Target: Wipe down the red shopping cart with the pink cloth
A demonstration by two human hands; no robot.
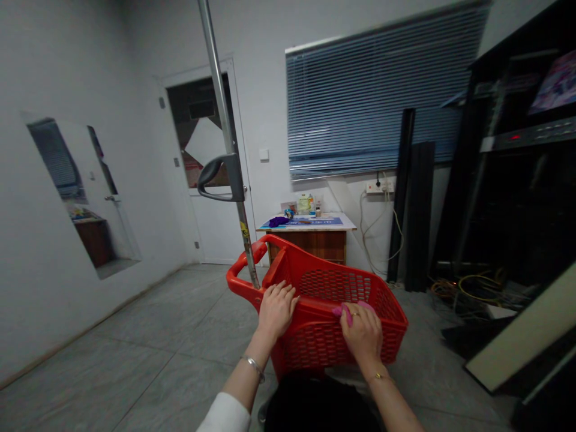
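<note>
— Left hand [276,310]?
— Palm down on the rim of a red plastic shopping basket [342,336], fingers curled over the edge, forearm reaching forward from a white sleeve [224,414]. Firm grip or light hold: impossible to tell.
— Right hand [360,333]?
— Closed over a pink cloth [344,311], fingers together, cloth pressed against the basket's upper rim. Most of the cloth hidden under the fingers, only its ends showing.
— Count on the hands?
— Two hands, both on the one basket and apart from each other. One ring [355,313] on the right hand, one silver bangle [252,366] on the left wrist, one thin gold bracelet [380,377] on the right wrist.
— Basket's place?
— Directly in front of the body, above a grey tile floor [148,336]. One steel pole [222,102] rising past its near corner, with one black handle [222,178] on the pole.
— Farther off?
— One wooden cabinet [310,246] beyond the basket, one purple cloth [278,221] on top. One white door [216,204] behind, one window blind [373,102] to its right, two dark boards [418,198] leaning by the wall.
</note>
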